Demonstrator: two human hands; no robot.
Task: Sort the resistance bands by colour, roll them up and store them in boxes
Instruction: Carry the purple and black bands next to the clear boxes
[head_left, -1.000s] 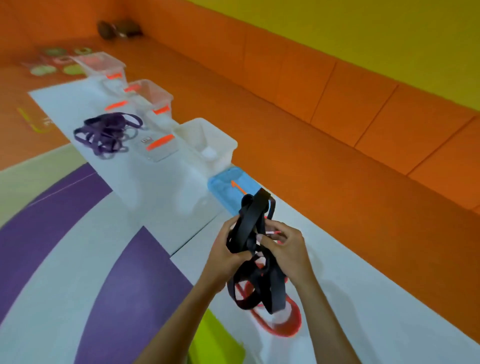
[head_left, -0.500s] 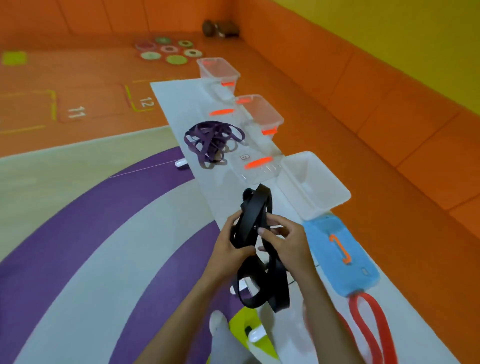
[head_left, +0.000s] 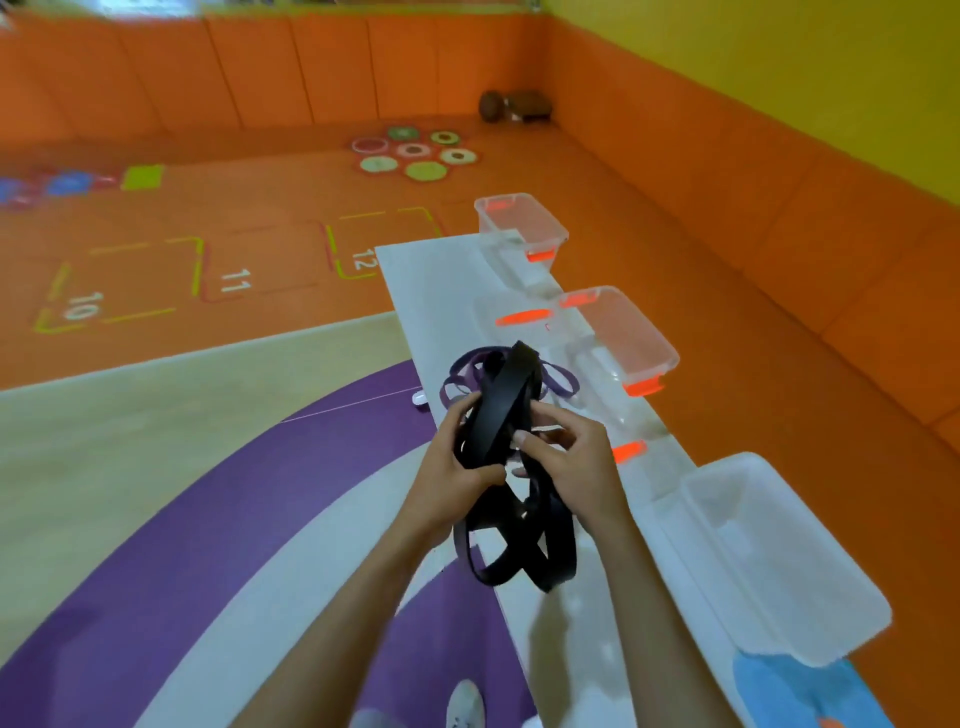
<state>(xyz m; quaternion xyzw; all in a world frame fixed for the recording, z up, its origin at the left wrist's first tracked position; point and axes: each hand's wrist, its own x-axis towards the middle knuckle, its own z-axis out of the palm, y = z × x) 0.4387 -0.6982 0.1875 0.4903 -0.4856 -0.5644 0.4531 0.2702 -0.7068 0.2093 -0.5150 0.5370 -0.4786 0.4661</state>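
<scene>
- Head view: the black bands (head_left: 506, 400) are flat, smooth rubber loops in a tangled bundle, held above the white board (head_left: 431, 291).
- The left hand (head_left: 447, 478) grips the bundle from its left and the right hand (head_left: 582, 467) pinches strands from its right; loose loops hang below both.
- Purple bands (head_left: 475, 356) lie behind the bundle, partly hidden by it. The near clear box (head_left: 618, 338) and far clear box (head_left: 519, 223) stand beyond, and an opaque white box (head_left: 831, 587) stands right of the bundle.
</scene>
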